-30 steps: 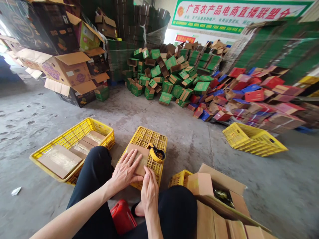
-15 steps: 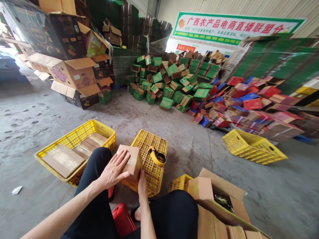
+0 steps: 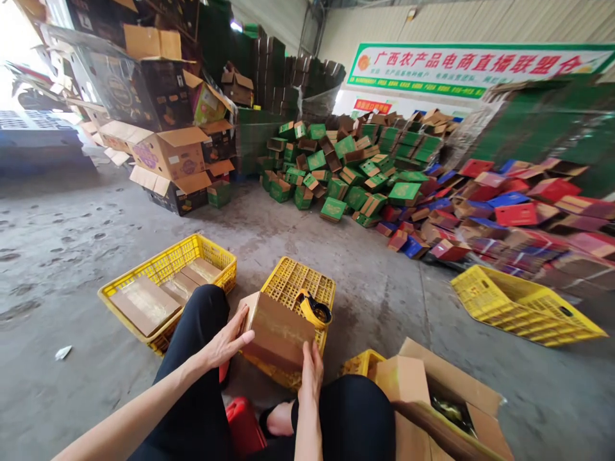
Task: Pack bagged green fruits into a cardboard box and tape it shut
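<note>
A taped brown cardboard box rests on an upturned yellow plastic crate between my knees. My left hand lies against the box's left end, its thumb along the near edge. At the right end, my right hand presses with its fingers on the side, so the box is held between both palms. Just behind the box's right corner, a yellow and black tape dispenser lies on the crate.
A yellow crate with several taped boxes stands left. To the right are an open carton with dark contents and another yellow crate. Piles of green cartons and red and blue cartons cover the floor behind.
The box has turned so its long taped side shows toward me. My left hand has slid from its top to the left end, and my right hand has moved out to the right end.
</note>
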`<state>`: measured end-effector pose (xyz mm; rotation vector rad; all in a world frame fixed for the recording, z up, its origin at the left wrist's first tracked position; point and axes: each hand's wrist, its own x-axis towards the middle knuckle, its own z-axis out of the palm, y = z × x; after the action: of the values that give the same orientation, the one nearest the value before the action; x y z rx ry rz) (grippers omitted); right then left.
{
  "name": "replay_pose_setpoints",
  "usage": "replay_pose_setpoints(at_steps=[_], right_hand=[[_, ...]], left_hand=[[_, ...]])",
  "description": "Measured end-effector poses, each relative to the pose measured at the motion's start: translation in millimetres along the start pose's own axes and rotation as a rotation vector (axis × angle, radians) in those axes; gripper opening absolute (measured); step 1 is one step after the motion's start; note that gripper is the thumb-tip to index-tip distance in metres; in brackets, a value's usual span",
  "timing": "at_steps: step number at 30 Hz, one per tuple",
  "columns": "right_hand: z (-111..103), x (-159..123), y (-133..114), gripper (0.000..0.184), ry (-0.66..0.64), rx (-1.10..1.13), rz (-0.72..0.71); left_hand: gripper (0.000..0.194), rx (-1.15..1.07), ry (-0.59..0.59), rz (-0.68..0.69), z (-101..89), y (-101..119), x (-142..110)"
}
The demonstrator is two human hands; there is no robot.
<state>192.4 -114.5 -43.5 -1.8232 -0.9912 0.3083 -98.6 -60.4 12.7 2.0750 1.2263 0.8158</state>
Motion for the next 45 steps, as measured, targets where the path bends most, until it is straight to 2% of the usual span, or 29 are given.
replay_pose_setpoints(at_steps=[3,7,11,15,19,26,29,33,39,42,45], right_hand=[[-20,-6,12,0.099,0.041,-0.130,0.079],[-21,-24,9,0.102,0.080,-0.266,-0.104],[-15,-35,-10,0.086,0.120,-0.357,-0.246],[-10,-37,-24,0.081,-0.003,-0.420,-0.243],[3,-34,-29,0.080,-0.102,-0.460,-0.291],[46,-40,-41,0.064,-0.134,-0.467,-0.453],[58,-46,-49,0.058,-0.164,-0.519,-0.503],[62,-46,-56,0.054,-0.201,-0.530,-0.548],[59,-38,-65,0.052,-0.283,-0.542,-0.558],[59,-36,-73,0.052,-0.305,-0.608,-0.537],[60,-37,-81,0.050,-0.311,-0.676,-0.526]], left_hand=[[0.085,-0.153,-0.054,-0.073,28.5,-5,7],[0.084,-0.228,-0.098,-0.158,52.4,-14,13],[0.085,-0.092,-0.033,-0.148,66.6,-23,7],[0.077,0.119,0.021,-0.079,79.8,-19,-1],[0.078,0.233,-0.013,-0.040,80.7,-14,-1],[0.080,0.187,-0.044,-0.051,76.1,-14,5],[0.074,0.184,-0.085,-0.097,76.7,-11,6],[0.061,0.163,-0.116,-0.128,76.6,-7,7],[0.055,0.125,-0.066,-0.163,80.4,-6,9],[0.057,0.077,-0.029,-0.143,86.3,-12,10],[0.068,-0.026,0.006,-0.127,92.3,-22,9]])
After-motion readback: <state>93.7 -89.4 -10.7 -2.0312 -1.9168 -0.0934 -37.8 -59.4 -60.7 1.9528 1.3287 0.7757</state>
